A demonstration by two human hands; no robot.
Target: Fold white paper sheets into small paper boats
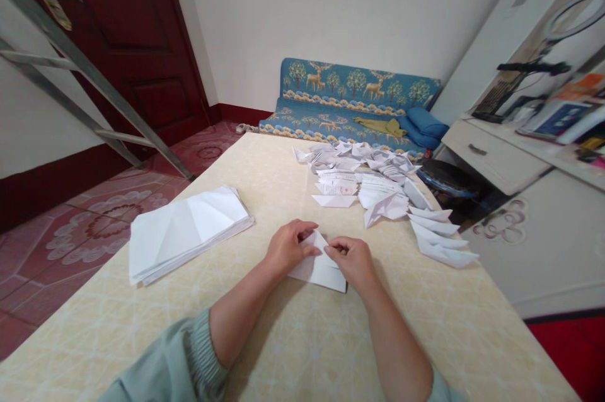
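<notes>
A partly folded sheet of white paper [317, 271] lies on the cream table [283, 339] right in front of me. My left hand [287, 246] pinches its upper left fold, fingers curled onto the paper. My right hand [353, 258] presses and pinches the paper's right side, fingertips meeting the left hand's near the middle crease. Both hands rest on the sheet, which stays flat against the tabletop.
A stack of white sheets [186, 230] sits to the left near the table edge. Several folded paper shapes [378, 191] are heaped at the far right, some along the right edge. Beyond are a blue patterned sofa [352, 103], a white cabinet [501, 156], a ladder [94, 80] and a dark red door.
</notes>
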